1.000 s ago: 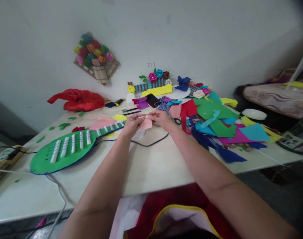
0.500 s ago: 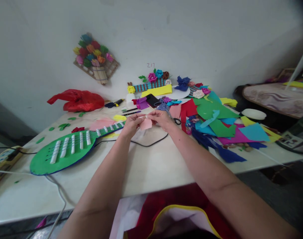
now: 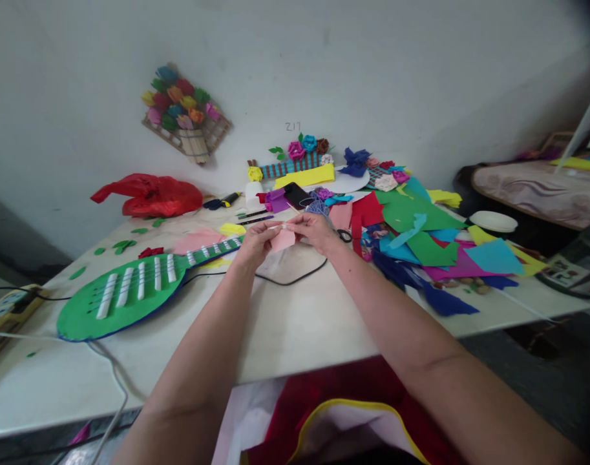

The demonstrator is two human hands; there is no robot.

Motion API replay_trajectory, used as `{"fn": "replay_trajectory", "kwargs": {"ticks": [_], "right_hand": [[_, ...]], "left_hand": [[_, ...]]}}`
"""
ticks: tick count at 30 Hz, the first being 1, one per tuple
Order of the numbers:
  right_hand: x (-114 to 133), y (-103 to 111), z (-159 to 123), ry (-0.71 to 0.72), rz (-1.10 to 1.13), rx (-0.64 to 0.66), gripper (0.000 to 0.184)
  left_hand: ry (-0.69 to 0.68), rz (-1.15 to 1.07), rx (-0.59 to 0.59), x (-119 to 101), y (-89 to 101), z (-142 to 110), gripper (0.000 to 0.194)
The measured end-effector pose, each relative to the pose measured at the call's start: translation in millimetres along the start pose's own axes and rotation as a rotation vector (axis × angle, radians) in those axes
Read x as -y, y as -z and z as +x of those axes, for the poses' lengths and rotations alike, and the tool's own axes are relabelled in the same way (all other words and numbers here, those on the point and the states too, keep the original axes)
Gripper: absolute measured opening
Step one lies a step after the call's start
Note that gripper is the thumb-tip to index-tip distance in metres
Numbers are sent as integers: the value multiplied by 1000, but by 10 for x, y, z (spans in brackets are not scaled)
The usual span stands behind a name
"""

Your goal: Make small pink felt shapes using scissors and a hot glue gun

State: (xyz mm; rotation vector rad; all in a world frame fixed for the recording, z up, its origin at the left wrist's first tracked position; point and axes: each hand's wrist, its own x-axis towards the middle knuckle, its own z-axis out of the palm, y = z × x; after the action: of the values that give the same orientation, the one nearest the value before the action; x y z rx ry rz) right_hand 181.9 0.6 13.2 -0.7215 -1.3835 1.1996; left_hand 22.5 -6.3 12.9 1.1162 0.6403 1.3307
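Observation:
A small piece of pink paper (image 3: pixel 283 240) is pinched at its upper edge between my two hands, above the middle of the table. My left hand (image 3: pixel 258 241) is closed on its left side. On the right side, the fingers of my right hand (image 3: pixel 313 230) are closed on it, with a small whitish bit between the fingertips that I cannot make out. To the left lies a green guitar-shaped board (image 3: pixel 125 297) with white rolls and strings across it; its neck reaches close to my left hand. Scissors (image 3: pixel 344 236) lie just right of my right hand, partly covered.
Colored paper scraps (image 3: pixel 421 219) heap up on the right. A red plastic bag (image 3: pixel 161 196), a hot-glue-gun-like black and yellow tool (image 3: pixel 230 199) and pens (image 3: pixel 254 219) lie behind. A black cable (image 3: pixel 292 283) crosses the table (image 3: pixel 299 329). A power strip (image 3: pixel 6 316) sits at left.
The pink paper's lower part has tilted slightly between my fingers. Both hands keep their grip and place almost unchanged.

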Motion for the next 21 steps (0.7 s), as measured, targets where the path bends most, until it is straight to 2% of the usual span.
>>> {"fn": "replay_trajectory", "kwargs": {"ticks": [11,21], "right_hand": [[109,-37,-58,9,30,-1,27],[100,-23,-55,-5,76,20,19]], "left_hand": [[17,-43,-56,-40,-61,-27,22],[41,-57,-78,-53,-82,-40,23]]}}
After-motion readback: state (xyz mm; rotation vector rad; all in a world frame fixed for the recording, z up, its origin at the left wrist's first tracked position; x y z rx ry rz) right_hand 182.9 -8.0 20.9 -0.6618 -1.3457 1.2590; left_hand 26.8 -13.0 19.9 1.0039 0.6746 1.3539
